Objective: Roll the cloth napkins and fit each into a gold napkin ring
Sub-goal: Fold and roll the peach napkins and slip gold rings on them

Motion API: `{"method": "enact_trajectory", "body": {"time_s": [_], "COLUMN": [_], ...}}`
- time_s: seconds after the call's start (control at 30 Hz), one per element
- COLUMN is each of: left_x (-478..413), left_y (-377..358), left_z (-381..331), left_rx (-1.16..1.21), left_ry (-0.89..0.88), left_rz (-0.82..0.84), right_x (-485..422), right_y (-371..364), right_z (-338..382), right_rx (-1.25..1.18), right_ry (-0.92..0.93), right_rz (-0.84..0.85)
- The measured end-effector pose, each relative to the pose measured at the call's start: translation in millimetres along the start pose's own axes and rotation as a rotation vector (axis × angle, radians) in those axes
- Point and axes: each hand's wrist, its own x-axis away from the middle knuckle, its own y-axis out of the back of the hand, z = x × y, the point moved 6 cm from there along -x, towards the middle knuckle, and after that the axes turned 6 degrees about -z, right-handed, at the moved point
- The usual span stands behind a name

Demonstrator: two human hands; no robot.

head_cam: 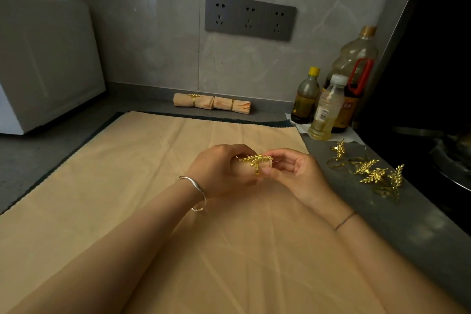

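My left hand (219,169) grips a small rolled peach napkin (246,169) above the middle of the counter. A gold leaf-shaped napkin ring (256,160) sits around the roll's right end. My right hand (293,171) pinches the ring and the roll's tip with thumb and fingers. A flat peach cloth napkin (127,199) lies spread under both arms. Two rolled napkins in gold rings, one (193,100) and the other (232,105), lie end to end against the back wall. Several loose gold rings (369,171) lie on the grey counter to the right.
Three bottles (328,107) stand at the back right beside a dark stove (448,150). A white appliance (46,64) fills the back left. A triple socket panel (249,17) is on the tiled wall. The grey counter (397,214) runs along the cloth's right side.
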Motion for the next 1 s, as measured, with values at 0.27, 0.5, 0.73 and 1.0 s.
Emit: {"method": "enact_trajectory", "body": {"time_s": [0.27,0.5,0.73,1.0], "left_x": [-3.5,-4.4,1.3,1.5], "left_y": [9.7,14.2,3.9,-0.7], "left_z": [8.3,4.5,30.5,33.9], "left_rx": [-0.123,-0.192,0.029,0.011], "left_ry": [0.02,-0.038,0.093,0.058], "left_rz": [0.024,0.009,0.16,0.185], "right_x": [-2.3,-2.5,2.7,-1.3], "right_y": [12.4,24.1,27.2,-3.7], "right_z": [-1.9,-8.6,-15.9,-1.0], "right_rx": [0.001,0.057,0.179,0.446], "right_ry": [-0.03,-0.088,-0.153,0.049], "right_rz": [-0.012,0.003,0.116,0.14]}}
